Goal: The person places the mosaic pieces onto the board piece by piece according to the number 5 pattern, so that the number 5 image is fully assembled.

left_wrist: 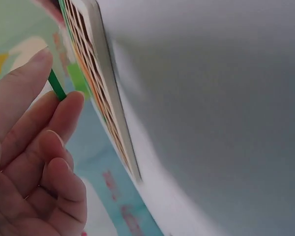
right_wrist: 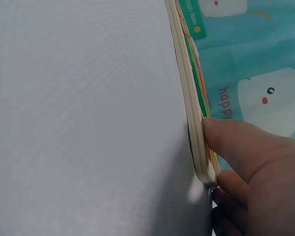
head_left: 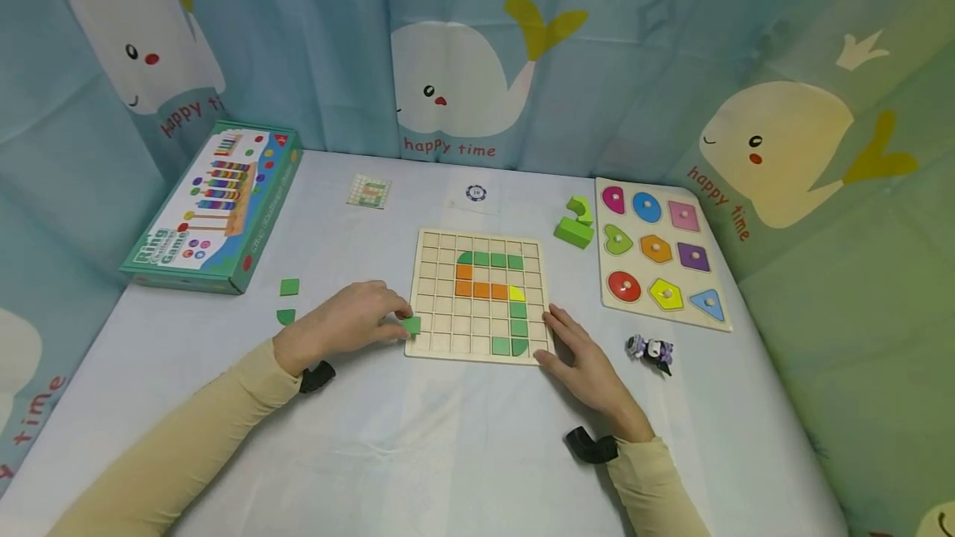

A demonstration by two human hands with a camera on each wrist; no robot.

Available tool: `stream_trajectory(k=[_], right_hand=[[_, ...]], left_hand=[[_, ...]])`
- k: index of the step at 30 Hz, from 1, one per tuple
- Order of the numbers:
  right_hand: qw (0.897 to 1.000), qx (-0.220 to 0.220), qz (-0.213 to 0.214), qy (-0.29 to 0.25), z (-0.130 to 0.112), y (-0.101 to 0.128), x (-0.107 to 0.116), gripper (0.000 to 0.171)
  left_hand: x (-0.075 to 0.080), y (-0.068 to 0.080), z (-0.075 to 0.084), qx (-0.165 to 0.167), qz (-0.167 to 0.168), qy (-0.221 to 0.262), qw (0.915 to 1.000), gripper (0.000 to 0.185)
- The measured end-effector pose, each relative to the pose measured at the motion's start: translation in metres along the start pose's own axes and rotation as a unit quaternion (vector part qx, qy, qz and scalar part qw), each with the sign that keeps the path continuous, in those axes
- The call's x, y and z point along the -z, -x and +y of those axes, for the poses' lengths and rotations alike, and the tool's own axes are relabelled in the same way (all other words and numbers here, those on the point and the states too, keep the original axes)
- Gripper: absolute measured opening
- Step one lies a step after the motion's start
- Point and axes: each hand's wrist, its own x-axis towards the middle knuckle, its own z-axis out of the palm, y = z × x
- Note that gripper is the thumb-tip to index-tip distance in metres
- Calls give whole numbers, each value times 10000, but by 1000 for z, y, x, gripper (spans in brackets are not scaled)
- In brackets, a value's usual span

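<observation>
Head looks down; wrists close, sharing grid board [head_left: 477,297] edge.

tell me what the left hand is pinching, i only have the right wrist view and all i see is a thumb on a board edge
Observer: The left hand pinches a green square tile at the left edge of the grid board.
Operator: is the other hand on the board too
Observer: The right hand rests against the board's lower right corner, thumb on its edge.
Operator: any spare pieces left
Observer: Two loose green pieces lie on the table, left of the left hand.
</observation>
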Motion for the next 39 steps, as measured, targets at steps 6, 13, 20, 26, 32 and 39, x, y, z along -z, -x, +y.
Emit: stream_trajectory(k=[6,13,20,26,32,39], right_hand=[[10000,-54,3,13,0,0,0,71],[10000,-87,-1,35,0,-1,-1,71],[10000,-41,-4,68,0,-1,-1,70],[10000,-44,-3,55,0,-1,-1,70],[9999,-80,-29,83,0,-1,-1,72],[9999,-87,-27,79,0,-1,0,71]], left_hand=[[-19,-28,20,-454,-156,-38,9988,19],[-36,-52,37,-671,-170,-232,9973,15],[-42,-69,48,-809,-90,-461,9956,16],[-43,-77,54,-724,-282,-702,9945,16],[-45,-81,56,-655,-418,-885,9930,16],[-47,-83,56,-484,-479,-904,9936,27]])
